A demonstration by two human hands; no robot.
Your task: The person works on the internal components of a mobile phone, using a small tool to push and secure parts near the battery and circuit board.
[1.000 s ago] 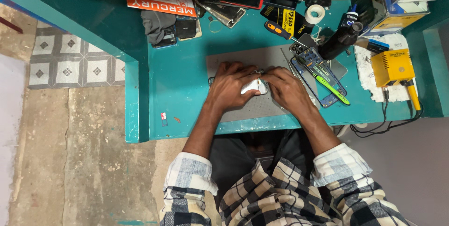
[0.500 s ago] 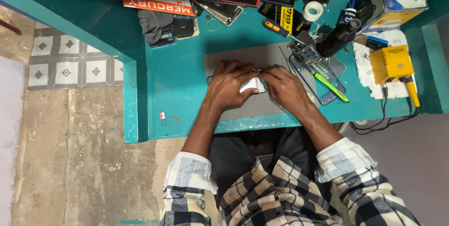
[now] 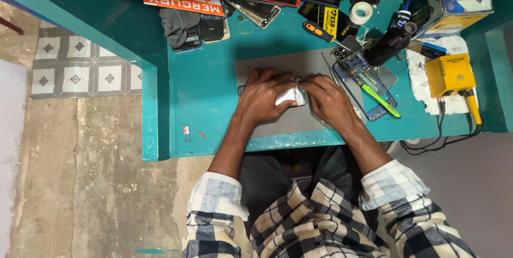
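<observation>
My left hand (image 3: 264, 98) and my right hand (image 3: 327, 100) meet over a grey work mat (image 3: 299, 65) on a teal table (image 3: 208, 98). Between them they grip a small pale silvery device (image 3: 288, 96), mostly covered by the fingers. Both hands curl around it, fingertips touching at its top edge. What kind of device it is cannot be made out.
Right of my hands lie an opened phone frame (image 3: 363, 84) and a green-handled tool (image 3: 382, 100). A yellow box (image 3: 451, 73) on a white cloth, a tape roll (image 3: 362, 12), an orange screwdriver (image 3: 319, 31), dark phones and boxes crowd the back. The floor lies left.
The hands stay in the same spot on the mat, holding the device; only small finger shifts show.
</observation>
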